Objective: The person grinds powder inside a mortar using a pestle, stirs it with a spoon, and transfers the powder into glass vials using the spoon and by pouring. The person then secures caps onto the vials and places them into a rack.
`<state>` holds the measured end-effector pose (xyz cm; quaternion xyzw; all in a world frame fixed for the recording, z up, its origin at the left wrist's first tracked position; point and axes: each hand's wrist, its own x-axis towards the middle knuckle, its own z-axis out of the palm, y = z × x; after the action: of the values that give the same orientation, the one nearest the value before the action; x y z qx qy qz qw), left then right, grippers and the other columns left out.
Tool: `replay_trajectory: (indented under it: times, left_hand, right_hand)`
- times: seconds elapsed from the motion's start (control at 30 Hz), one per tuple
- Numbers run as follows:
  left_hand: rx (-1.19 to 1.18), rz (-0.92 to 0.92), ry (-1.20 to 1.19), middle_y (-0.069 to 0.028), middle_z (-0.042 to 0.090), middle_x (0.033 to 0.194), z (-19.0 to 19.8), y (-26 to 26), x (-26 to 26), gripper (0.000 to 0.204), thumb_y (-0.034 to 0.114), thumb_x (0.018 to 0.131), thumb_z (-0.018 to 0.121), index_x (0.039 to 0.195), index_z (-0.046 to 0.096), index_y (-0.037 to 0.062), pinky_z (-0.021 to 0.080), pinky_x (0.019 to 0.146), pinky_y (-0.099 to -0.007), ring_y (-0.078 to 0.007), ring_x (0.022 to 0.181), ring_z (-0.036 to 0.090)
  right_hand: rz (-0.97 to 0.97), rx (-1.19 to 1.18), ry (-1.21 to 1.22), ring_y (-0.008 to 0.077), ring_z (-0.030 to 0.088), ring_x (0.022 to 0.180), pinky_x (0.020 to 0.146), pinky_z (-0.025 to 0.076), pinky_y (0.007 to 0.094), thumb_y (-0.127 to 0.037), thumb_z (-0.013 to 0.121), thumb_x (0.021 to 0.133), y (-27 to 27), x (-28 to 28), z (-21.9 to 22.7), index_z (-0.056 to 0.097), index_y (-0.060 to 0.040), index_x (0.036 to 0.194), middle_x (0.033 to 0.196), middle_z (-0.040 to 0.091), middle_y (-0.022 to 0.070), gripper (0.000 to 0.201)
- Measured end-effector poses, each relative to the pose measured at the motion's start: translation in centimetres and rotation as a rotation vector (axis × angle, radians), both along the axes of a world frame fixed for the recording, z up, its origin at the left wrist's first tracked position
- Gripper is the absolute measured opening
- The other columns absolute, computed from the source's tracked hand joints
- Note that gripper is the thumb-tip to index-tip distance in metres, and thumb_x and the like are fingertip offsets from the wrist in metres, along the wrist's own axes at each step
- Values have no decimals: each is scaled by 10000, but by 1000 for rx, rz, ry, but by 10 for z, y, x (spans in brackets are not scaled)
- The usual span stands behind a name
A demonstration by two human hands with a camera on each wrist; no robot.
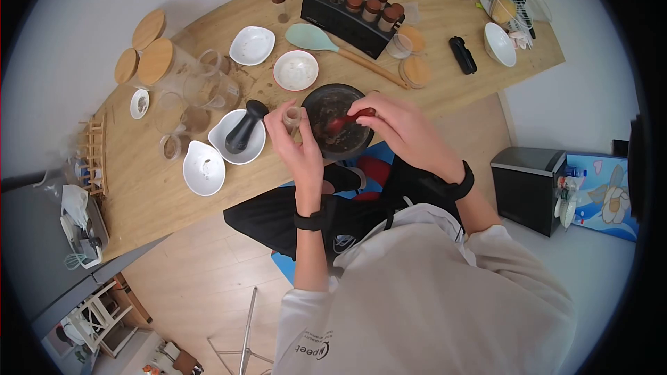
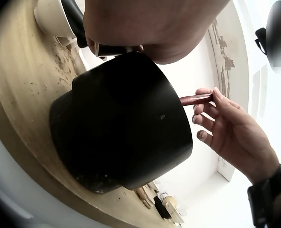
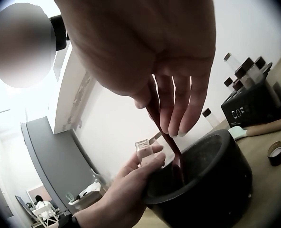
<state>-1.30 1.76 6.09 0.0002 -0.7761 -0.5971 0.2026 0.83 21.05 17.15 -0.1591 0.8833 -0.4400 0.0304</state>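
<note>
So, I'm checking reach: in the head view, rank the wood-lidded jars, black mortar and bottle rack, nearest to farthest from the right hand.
1. Black mortar: just left.
2. Bottle rack: farther back.
3. Wood-lidded jars: far left.

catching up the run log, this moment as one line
left grip: uncapped vial | right grip: red spoon | red spoon: inside mortar | pestle: in white bowl

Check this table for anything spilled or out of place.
Brown powder lies scattered on the bare tabletop near the white bowls, so it looks spilled. One capped jar stands outside the black rack, which has empty holes, so it may be misplaced.
</note>
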Motion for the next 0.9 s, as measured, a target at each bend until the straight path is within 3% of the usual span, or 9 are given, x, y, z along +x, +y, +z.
replay_trajectory:
  times: [0.07, 0.2, 0.3, 0.4, 0.6, 0.8, 0.9]
  left_hand:
    - [5, -1, -2, -72, 568, 1102, -4, 0, 0, 233, 106, 1055, 675, 1268, 633, 22, 442, 846, -314, -185, 988, 535]
    - [-17, 18, 10, -82, 568, 1110, -9, 0, 0, 234, 107, 1060, 666, 1272, 623, 18, 457, 873, -322, -193, 1002, 543]
    - [-8, 15, -22, -91, 571, 1116, -14, 0, 0, 231, 108, 1062, 660, 1267, 615, 12, 466, 898, -329, -205, 1012, 554]
    - [-2, 21, 1, -98, 573, 1115, -13, 3, -1, 219, 111, 1067, 653, 1257, 609, 9, 473, 910, -328, -209, 1010, 561]
    - [-4, 9, -42, -101, 580, 1115, -10, 1, 1, 203, 119, 1085, 630, 1242, 587, -3, 475, 929, -329, -207, 1027, 568]
    - [49, 10, -23, -103, 588, 1112, -9, 3, 0, 190, 116, 1082, 632, 1221, 592, -7, 474, 925, -333, -209, 1017, 570]
    - [11, 14, 2, -105, 590, 1111, -12, 1, -1, 187, 117, 1081, 634, 1215, 597, -7, 474, 923, -334, -212, 1017, 571]
  right_hand:
    - [-66, -101, 9, 362, 662, 971, 860, 521, 410, -100, 607, 1057, 2, -2, -1, 665, -22, 1226, 1092, 709, 151, 195]
    - [10, -88, 0, 348, 657, 980, 862, 522, 399, -93, 602, 1060, 12, 1, -4, 663, -17, 1243, 1101, 702, 160, 207]
    - [23, -121, -161, 334, 651, 963, 862, 521, 388, -88, 597, 1063, 18, 7, -5, 665, -14, 1241, 1098, 697, 159, 205]
    - [-48, -258, -144, 325, 645, 958, 869, 518, 380, -94, 595, 1067, 21, 8, -11, 668, -12, 1235, 1105, 693, 150, 200]
    - [18, -106, -142, 333, 661, 991, 884, 528, 392, -86, 592, 1067, 19, 4, -5, 665, -21, 1238, 1127, 699, 147, 197]
    - [-13, -4, 53, 380, 668, 995, 860, 538, 443, -123, 640, 1043, 10, 0, 0, 659, -26, 1209, 1113, 703, 162, 193]
    - [13, 158, 101, 399, 666, 978, 842, 535, 465, -120, 653, 1030, -4, 2, 6, 641, -18, 1159, 1084, 702, 162, 165]
